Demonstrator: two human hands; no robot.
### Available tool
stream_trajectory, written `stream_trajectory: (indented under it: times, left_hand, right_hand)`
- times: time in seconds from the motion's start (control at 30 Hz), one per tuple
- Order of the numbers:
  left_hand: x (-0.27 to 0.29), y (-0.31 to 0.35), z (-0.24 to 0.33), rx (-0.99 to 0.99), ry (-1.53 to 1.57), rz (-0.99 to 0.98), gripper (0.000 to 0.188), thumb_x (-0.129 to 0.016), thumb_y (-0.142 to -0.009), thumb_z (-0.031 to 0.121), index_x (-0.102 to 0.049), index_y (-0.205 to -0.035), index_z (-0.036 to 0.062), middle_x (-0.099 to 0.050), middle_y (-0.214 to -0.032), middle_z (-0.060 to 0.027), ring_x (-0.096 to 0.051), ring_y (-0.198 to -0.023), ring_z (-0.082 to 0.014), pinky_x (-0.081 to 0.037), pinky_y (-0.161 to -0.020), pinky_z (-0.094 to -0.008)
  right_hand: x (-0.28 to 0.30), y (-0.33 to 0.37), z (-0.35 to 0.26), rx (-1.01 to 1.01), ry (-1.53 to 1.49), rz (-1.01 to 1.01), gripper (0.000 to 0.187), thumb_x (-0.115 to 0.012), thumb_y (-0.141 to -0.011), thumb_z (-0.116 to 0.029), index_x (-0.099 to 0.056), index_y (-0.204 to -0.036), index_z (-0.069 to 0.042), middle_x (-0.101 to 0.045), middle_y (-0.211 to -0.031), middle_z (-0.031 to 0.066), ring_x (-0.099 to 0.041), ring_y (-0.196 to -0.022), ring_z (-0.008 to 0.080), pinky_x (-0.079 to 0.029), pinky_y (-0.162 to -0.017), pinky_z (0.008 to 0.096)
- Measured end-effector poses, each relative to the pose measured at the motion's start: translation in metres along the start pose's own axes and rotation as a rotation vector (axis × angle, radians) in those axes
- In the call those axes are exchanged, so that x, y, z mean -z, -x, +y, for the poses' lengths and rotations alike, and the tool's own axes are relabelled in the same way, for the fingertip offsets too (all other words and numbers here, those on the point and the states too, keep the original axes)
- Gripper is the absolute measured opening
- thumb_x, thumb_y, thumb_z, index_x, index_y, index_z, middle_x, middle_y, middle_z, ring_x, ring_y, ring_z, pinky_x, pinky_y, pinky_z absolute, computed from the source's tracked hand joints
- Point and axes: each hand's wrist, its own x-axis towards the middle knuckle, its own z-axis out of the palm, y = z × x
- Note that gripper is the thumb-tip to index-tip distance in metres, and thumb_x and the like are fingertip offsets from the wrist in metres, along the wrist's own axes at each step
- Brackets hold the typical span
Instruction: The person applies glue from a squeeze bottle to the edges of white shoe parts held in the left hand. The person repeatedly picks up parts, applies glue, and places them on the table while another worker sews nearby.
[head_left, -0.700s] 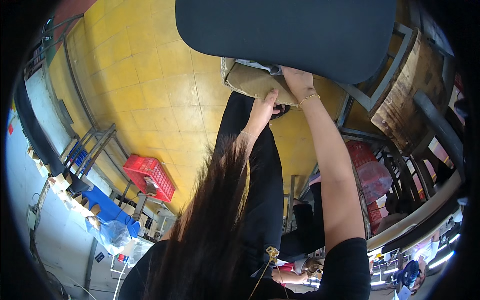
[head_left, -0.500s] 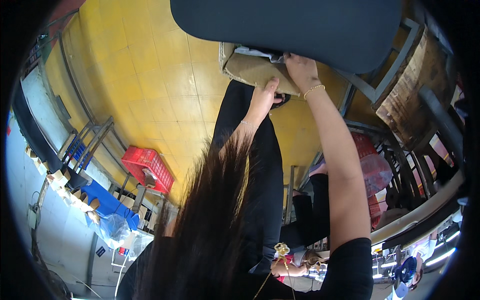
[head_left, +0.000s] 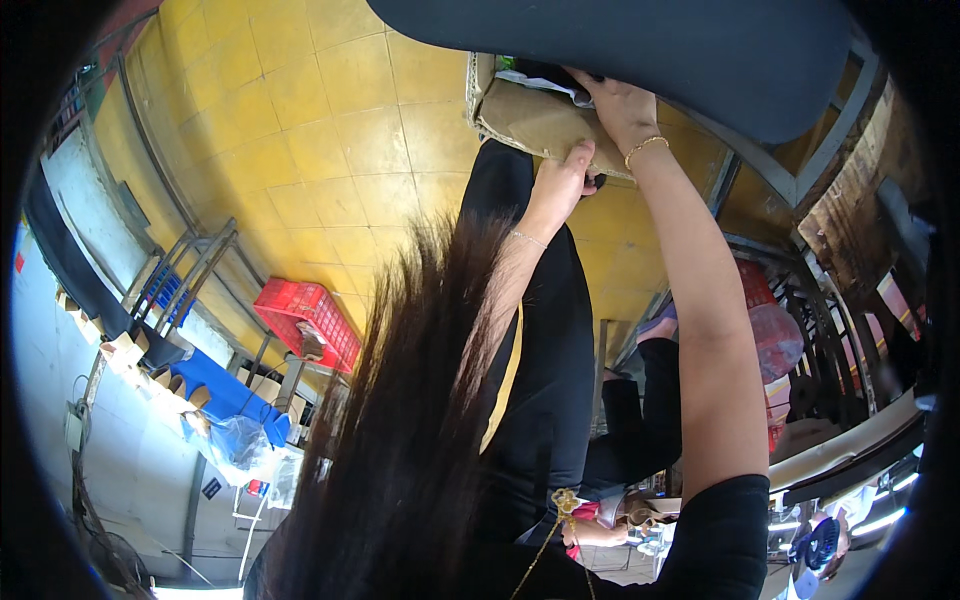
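Observation:
An open cardboard box (head_left: 540, 115) is partly covered by the rounded edge of a dark grey panel (head_left: 640, 45). My left hand (head_left: 567, 182) holds the near edge of the box, thumb on its outer wall and fingers curled around beneath. Over the opening, my right hand (head_left: 622, 108) reaches into the box, its fingertips hidden inside and by the panel's edge. A crumpled white sheet (head_left: 540, 84) lies in the box beside something dark. What the right fingers touch, if anything, I cannot make out.
A red plastic crate (head_left: 310, 325) sits to the left near metal frames (head_left: 195, 270). Yellow floor tiles (head_left: 330, 130) run under the box. To the right are a worn wooden board (head_left: 850, 190) and a metal leg frame (head_left: 790, 180). Long dark hair (head_left: 400, 420) hangs across the lower view.
The whole view has shifted, so box, panel and hands appear farther right and higher. My right hand still reaches into the box; my left hand keeps hold of its edge.

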Motion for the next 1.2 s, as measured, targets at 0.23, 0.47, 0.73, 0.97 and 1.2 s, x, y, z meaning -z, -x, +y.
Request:
stream_trajectory:
  times: [0.23,0.47,0.73,0.97,1.2]
  left_hand:
    - [0.002,-0.004,0.000,0.038,-0.079,-0.007,0.037,-0.051,-0.086,0.032,-0.054,-0.103,-0.0011,-0.054,-0.102,-0.0099,-0.058,-0.082,-0.0209,-0.053,-0.067,-0.0347]
    - [0.002,-0.002,0.008,-0.001,-0.182,0.028,0.046,-0.051,-0.085,0.033,-0.049,-0.114,-0.0032,-0.053,-0.109,-0.0119,-0.059,-0.085,-0.0211,-0.053,-0.067,-0.0334]
    - [-0.007,0.006,0.020,0.037,-0.103,0.044,0.050,-0.050,-0.086,0.032,-0.043,-0.120,-0.0042,-0.044,-0.122,-0.0128,-0.060,-0.087,-0.0251,-0.053,-0.069,-0.0360]
    - [-0.003,0.006,0.027,0.124,0.182,-0.046,0.036,-0.049,-0.087,0.025,-0.039,-0.115,0.0050,-0.044,-0.119,-0.0126,-0.057,-0.095,-0.0303,-0.050,-0.076,-0.0378]
    - [-0.001,0.015,0.027,0.176,0.429,0.087,0.028,-0.045,-0.088,0.017,-0.039,-0.110,0.0013,-0.048,-0.112,-0.0159,-0.054,-0.097,-0.0315,-0.050,-0.079,-0.0389]
  right_hand:
    - [-0.009,0.019,0.011,0.007,-0.269,0.396,0.040,-0.048,-0.082,-0.010,-0.048,-0.121,-0.020,-0.058,-0.106,0.0127,-0.054,-0.103,0.0276,-0.040,-0.090,0.0383]
    - [-0.018,0.079,0.023,-0.349,-0.882,0.391,0.022,-0.051,-0.081,-0.012,-0.056,-0.102,-0.012,-0.061,-0.092,0.0165,-0.059,-0.083,0.0352,-0.046,-0.075,0.0435]
    - [-0.101,0.173,-0.011,-0.263,-0.768,-0.373,0.026,-0.052,-0.080,-0.017,-0.054,-0.105,-0.009,-0.060,-0.100,0.0177,-0.060,-0.087,0.0336,-0.048,-0.077,0.0437]
    - [-0.104,0.213,-0.039,-0.442,-1.038,-0.285,0.028,-0.053,-0.080,-0.018,-0.057,-0.106,-0.010,-0.060,-0.102,0.0170,-0.058,-0.092,0.0333,-0.046,-0.083,0.0413]
    - [-0.057,0.239,-0.050,-0.468,-1.244,-0.200,0.025,-0.053,-0.081,-0.019,-0.058,-0.104,-0.010,-0.061,-0.100,0.0152,-0.058,-0.092,0.0315,-0.045,-0.084,0.0391]
